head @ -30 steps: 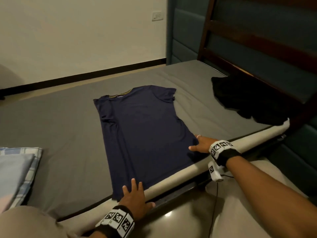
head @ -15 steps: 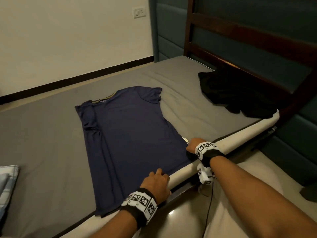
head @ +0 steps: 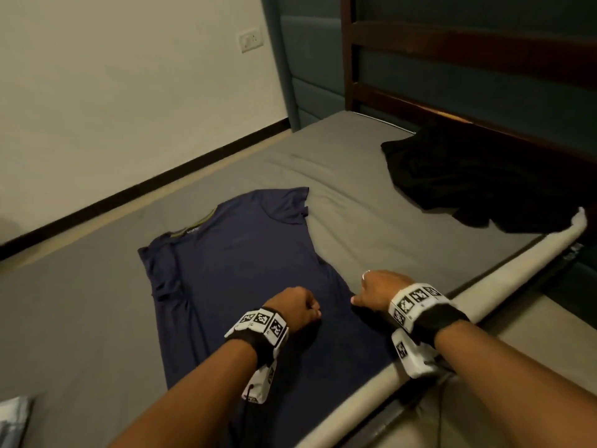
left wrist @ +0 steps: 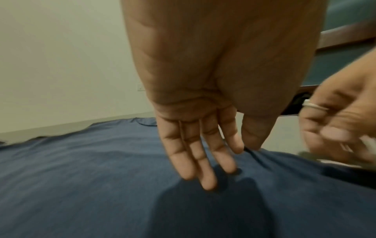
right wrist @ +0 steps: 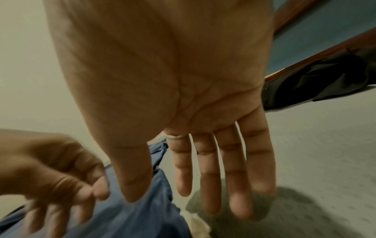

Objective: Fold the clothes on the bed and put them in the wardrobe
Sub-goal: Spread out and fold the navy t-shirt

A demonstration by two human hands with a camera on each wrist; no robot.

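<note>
A navy T-shirt (head: pixel 245 270) lies flat on the grey mattress (head: pixel 80 318), collar toward the wall. Both hands are close together at its right side, near the waist. My left hand (head: pixel 297 305) hangs over the fabric, and its thumb and forefinger pinch a small ridge of the T-shirt (left wrist: pixel 81 177), which the left wrist view shows by the left hand (left wrist: pixel 242 148). My right hand (head: pixel 374 289) hovers with straight, spread fingers over the mattress. In the right wrist view the right hand (right wrist: pixel 175 198) has its thumb on the T-shirt's (right wrist: pixel 130 222) edge.
A crumpled black garment (head: pixel 468 182) lies at the far right of the mattress by the dark wooden bed frame (head: pixel 452 59). The mattress's pale edge (head: pixel 484 286) runs along the near side. A checked cloth (head: pixel 13 415) shows at the lower left corner.
Both hands left the hem at the bed's edge and moved up the shirt's right side, ending close together. The left hand went from flat to pinching the fabric.
</note>
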